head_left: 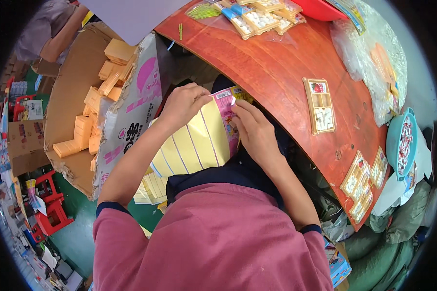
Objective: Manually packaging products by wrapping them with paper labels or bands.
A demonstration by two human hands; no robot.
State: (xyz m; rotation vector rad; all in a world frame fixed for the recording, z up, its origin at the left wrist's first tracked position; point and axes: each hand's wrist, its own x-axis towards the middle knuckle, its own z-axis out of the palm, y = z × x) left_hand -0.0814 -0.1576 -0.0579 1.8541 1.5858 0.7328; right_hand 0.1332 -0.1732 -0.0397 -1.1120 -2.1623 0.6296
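Mauve shirt (218, 233), dark-cuffed: filling the near centre, nearest my view.

Yellow sheet (189, 145), one: lying over the wearer's lap between both hands, showing ruled lines and, along its far right side, a printed pink strip (225, 106).

Left hand (184, 106): narrow, pinching the sheet's far edge between thumb and fingers.

Right hand (257, 133): narrow, its fingertips holding a small white scrap (233, 101) at the sheet's right side; I am not managing to tell whether it is a lifted corner or a loose piece.

Cardboard box (65, 106), large, at left: containing orange plastic pieces (82, 131), jumbled.

Red stool (53, 218): standing on the green floor (77, 237), near left of the box.

Wooden table (277, 72), reddish, at right: bearing one sectioned tray (320, 105) partly filled with white pieces, a group of trays (359, 179) at its near right corner, and a pile of filled trays (260, 19) at its far end.

Teal basket (392, 138): sitting beyond the table's right edge, holding small wrapped items.
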